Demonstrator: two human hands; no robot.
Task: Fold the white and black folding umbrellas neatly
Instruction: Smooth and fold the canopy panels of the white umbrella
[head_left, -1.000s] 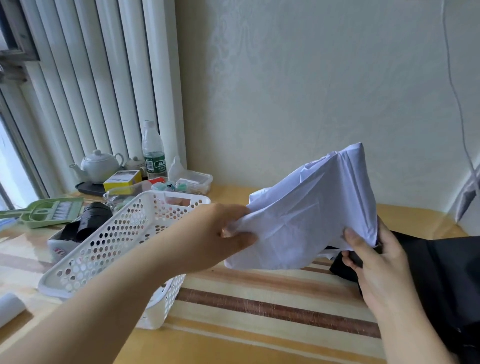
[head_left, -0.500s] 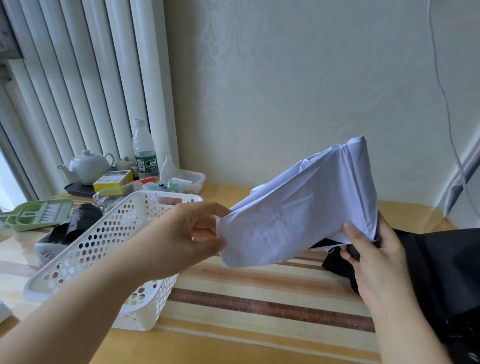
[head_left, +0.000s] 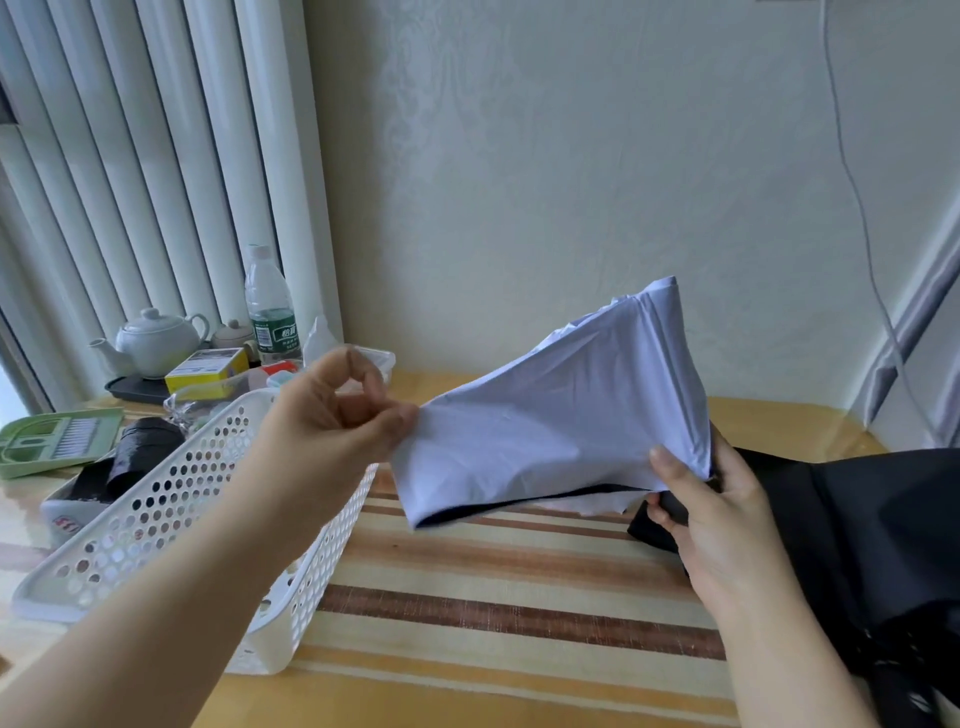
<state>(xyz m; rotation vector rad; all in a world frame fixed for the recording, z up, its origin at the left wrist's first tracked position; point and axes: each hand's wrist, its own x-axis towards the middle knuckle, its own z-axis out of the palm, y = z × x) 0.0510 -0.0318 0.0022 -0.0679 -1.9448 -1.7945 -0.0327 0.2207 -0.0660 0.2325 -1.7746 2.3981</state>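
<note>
Two hands hold the white umbrella (head_left: 561, 415) in the air above a striped table runner (head_left: 498, 587) in the head view. The left hand (head_left: 332, 415) pinches the free edge of the white canopy between thumb and forefinger, pulling one panel taut toward the left; its other fingers are curled above the pinch. The right hand (head_left: 711, 514) grips the gathered end of the umbrella, thumb pressed on the white fabric and fingers wrapped round a black part beneath it, which may be the handle; I cannot tell for sure. A dark lining shows along the lower hem of the white panel.

The black umbrella (head_left: 878, 545) lies loosely spread on the yellow table (head_left: 779, 421) at the right, just behind and beside the right hand, and runs out of the picture at the lower right corner.

At the left stands a white perforated plastic basket (head_left: 171, 514), tilted, with its near corner on the runner. Behind it lie a roll of black bags (head_left: 140, 457) and a green slotted tray (head_left: 57, 439). Farther back, near the white vertical blinds (head_left: 145, 171), stand a white teapot (head_left: 153, 340) on a dark tray, a yellow box (head_left: 208, 370) and a clear water bottle (head_left: 270, 306) with a green label. A thin grey cable (head_left: 852, 182) hangs down the pale wall at the right.
</note>
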